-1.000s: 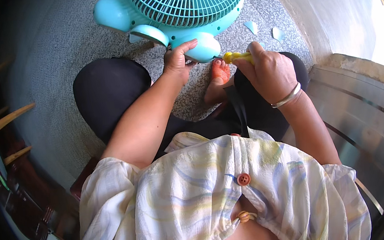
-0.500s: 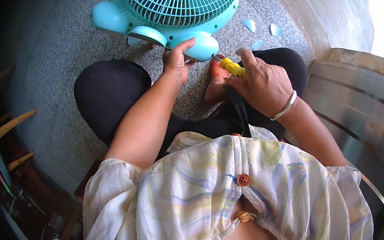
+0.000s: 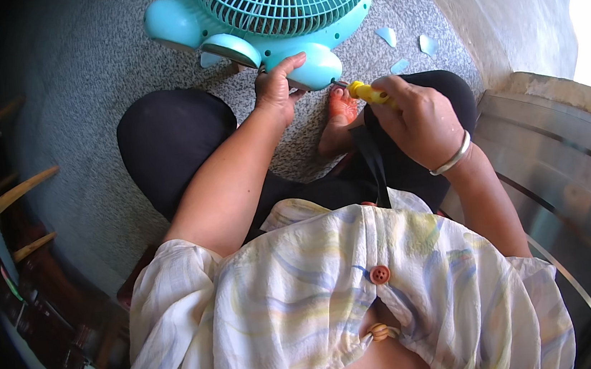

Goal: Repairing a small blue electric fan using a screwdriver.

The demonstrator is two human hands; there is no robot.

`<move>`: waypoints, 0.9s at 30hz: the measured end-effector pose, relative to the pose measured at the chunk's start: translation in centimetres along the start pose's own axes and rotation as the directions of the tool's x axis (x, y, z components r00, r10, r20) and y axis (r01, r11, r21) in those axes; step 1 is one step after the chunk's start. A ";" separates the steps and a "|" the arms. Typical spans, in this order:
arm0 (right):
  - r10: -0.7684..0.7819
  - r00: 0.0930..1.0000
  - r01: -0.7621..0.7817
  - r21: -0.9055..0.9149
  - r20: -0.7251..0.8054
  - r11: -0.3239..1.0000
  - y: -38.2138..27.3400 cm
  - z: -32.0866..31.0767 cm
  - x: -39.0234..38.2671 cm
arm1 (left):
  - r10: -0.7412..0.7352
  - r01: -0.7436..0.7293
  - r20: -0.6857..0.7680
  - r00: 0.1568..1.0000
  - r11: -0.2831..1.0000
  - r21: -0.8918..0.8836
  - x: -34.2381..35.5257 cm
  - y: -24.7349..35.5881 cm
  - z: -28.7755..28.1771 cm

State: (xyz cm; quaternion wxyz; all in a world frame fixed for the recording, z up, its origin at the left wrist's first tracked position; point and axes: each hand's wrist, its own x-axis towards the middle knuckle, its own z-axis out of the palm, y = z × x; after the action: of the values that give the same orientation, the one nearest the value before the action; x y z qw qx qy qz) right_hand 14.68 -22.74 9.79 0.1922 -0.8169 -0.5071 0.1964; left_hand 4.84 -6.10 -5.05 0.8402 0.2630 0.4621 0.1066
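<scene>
A turquoise fan [image 3: 284,9] with a round slatted grille and bulging rounded lobes lies in front of me, at the top of the view. My left hand [image 3: 277,91] is closed on its nearest lobe [image 3: 317,67], thumb on top and fingers partly hidden beneath. In my right hand [image 3: 419,115] is a screwdriver [image 3: 368,93] with a yellow handle, gripped near its back end. Its metal tip meets the lobe's right end, beside a small dark hole. Another lobe, cup-shaped [image 3: 231,49], sits just left of my left hand.
Several pale blue shards [image 3: 428,44] are scattered on the speckled floor [image 3: 175,71] right of the fan. My bare foot [image 3: 339,119] is just below the screwdriver tip. On the right are a wall [image 3: 486,13] and a shiny metal surface [image 3: 544,151]; wooden furniture [image 3: 26,190] stands left.
My right hand has rolled over on the screwdriver handle; its raised finger is now curled in. The tip stays at the lobe's end, and my left hand keeps its hold.
</scene>
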 end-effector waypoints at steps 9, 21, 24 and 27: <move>0.108 0.994 -0.106 0.122 -0.006 0.987 1.9 -3.3 -1.7 | -0.053 0.053 0.115 0.992 0.999 0.000 -1.7 2.2 1.5; 0.017 0.975 -0.019 -0.007 -0.222 1.000 1.8 -0.3 4.5 | -0.053 0.061 0.176 0.983 0.997 -0.039 -0.9 1.8 0.8; 0.144 0.967 -0.088 -0.255 0.211 0.963 2.1 -1.0 4.3 | -0.040 0.046 0.130 0.991 0.998 -0.046 -0.9 1.6 1.1; 0.034 0.983 -0.043 -0.047 -0.181 0.998 2.1 1.4 4.2 | -0.029 0.032 0.173 0.984 0.999 -0.016 -0.8 1.5 0.8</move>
State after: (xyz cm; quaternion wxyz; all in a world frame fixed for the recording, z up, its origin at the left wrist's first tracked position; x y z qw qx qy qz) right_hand 17.26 -19.69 6.98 0.2127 -0.8456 -0.4766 0.1122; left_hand 5.20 -5.47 -3.31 0.8811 0.2563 0.3902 0.0749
